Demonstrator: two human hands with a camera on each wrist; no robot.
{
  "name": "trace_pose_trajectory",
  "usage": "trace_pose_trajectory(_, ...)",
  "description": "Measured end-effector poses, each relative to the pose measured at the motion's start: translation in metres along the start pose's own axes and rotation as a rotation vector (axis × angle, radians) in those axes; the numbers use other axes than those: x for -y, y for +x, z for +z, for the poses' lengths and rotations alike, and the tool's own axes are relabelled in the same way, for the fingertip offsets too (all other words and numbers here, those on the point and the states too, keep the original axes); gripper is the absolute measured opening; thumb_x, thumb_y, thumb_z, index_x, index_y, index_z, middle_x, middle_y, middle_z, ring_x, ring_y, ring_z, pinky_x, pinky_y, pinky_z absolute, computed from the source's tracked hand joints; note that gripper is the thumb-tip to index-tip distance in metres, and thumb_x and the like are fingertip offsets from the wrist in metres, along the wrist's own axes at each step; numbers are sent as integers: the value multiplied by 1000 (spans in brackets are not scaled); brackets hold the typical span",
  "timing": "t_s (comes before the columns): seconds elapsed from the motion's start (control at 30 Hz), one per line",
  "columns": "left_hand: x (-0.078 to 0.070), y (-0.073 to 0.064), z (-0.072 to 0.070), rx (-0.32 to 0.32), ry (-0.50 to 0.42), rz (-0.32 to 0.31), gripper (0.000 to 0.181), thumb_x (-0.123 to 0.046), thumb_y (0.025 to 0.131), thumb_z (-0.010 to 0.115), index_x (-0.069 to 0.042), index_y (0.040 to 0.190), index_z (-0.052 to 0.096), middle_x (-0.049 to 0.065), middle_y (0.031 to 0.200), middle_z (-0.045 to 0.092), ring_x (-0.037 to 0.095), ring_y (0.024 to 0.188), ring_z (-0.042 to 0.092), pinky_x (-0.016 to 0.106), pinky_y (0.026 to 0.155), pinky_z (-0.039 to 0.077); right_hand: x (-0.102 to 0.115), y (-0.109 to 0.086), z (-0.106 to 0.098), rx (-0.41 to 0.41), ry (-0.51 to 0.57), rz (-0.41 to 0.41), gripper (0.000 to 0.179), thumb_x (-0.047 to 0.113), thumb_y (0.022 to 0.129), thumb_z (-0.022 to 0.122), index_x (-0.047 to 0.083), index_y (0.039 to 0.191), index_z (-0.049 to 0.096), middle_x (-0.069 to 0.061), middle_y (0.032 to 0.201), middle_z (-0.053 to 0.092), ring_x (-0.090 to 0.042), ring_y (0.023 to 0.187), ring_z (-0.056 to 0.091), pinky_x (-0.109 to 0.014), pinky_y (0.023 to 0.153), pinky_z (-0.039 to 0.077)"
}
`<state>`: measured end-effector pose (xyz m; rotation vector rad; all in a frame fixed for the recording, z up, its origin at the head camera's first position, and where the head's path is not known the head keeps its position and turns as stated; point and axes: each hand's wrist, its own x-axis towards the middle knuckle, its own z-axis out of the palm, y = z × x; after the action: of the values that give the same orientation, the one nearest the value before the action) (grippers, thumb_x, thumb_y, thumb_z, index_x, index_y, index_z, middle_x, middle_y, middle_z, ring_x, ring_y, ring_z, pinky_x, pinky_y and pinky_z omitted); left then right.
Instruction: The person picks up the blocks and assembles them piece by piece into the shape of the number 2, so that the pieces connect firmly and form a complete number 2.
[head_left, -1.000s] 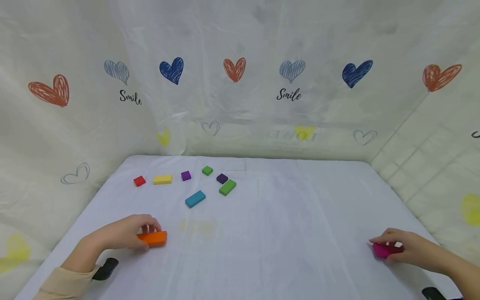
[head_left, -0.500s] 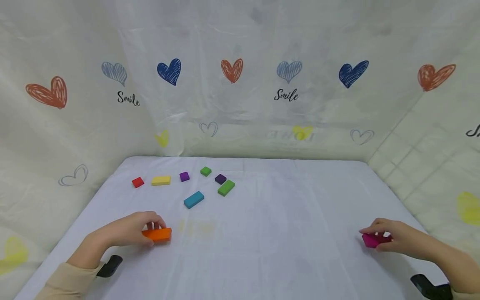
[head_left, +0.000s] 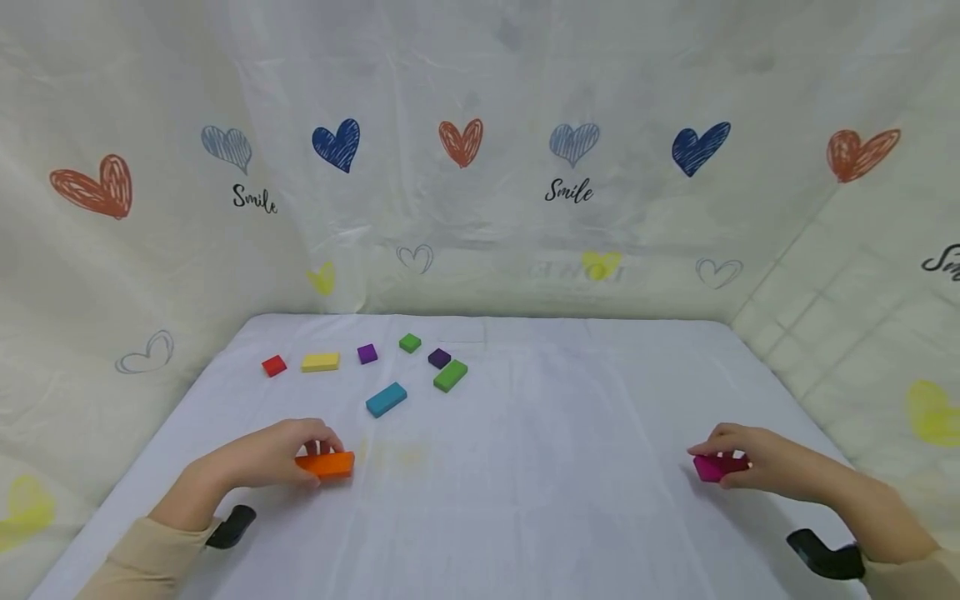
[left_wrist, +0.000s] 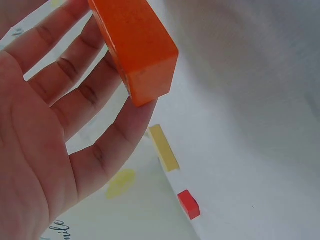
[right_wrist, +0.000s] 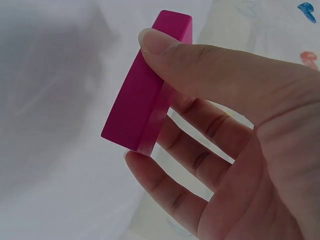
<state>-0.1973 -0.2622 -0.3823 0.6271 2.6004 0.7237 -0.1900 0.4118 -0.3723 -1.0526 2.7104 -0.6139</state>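
On the left of the table, my left hand point(head_left: 285, 454) holds an orange rectangular block point(head_left: 335, 465) between thumb and fingers. Its smooth end face fills the top of the left wrist view, where the fingers reach along one side of the orange block point(left_wrist: 140, 45). Over at the right, my right hand point(head_left: 757, 458) pinches a magenta block point(head_left: 708, 468). In the right wrist view the thumb lies across the upper part of the magenta block point(right_wrist: 132, 107), with the fingers behind it and one fingertip at its lower end.
Behind the left hand lie a blue block point(head_left: 387, 400), a yellow block point(head_left: 320, 362), a red block point(head_left: 274, 366), a purple block point(head_left: 367, 354), a dark purple block point(head_left: 439, 358), a small green block point(head_left: 409, 343) and a longer green block point(head_left: 451, 376). A heart-printed curtain point(head_left: 510, 225) hangs behind the white table point(head_left: 570, 467).
Both hands have moved inward and slightly away from the body, each carrying its block. The right hand has travelled farther. The loose blocks keep their arrangement while the view shifts a little.
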Motion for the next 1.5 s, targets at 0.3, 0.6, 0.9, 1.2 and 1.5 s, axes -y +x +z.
trace_pose_trajectory(0.3,-6,6,0,-11,8,38,33,-12,86,82,-20,116,71,-8,104,62,18,98,57,33,84,55,13,16,-5,37,-21,74,44,11,85,83,-3,124,70,2,105,60,-3,91,51,-23,72,55)
trace_pose_trajectory(0.6,-12,12,-1,-37,25,89,34,-13,88,81,-19,121,73,-10,107,63,17,101,57,32,85,55,22,26,-7,9,-36,32,44,12,85,83,-3,124,70,3,106,61,-3,92,53,-24,73,56)
trace_pose_trajectory(0.9,-16,21,1,-44,34,98,35,-12,89,80,-21,122,73,-10,108,63,18,103,59,39,89,57,34,42,-7,39,-34,41,44,12,85,83,-3,125,70,4,105,60,-7,91,53,-25,73,55)
trace_pose_trajectory(1.2,-27,34,3,-36,19,137,35,-11,91,78,-22,123,72,-10,108,62,18,105,58,38,90,56,38,55,-10,-21,-38,-7,45,10,85,83,-5,125,69,2,106,61,-9,89,56,-25,71,54)
trace_pose_trajectory(1.5,-36,49,6,-38,55,181,34,-13,91,78,-19,123,72,-11,106,61,15,101,57,32,86,55,47,73,-10,3,-41,-1,45,10,87,82,-3,127,69,4,106,61,-12,92,57,-26,75,56)
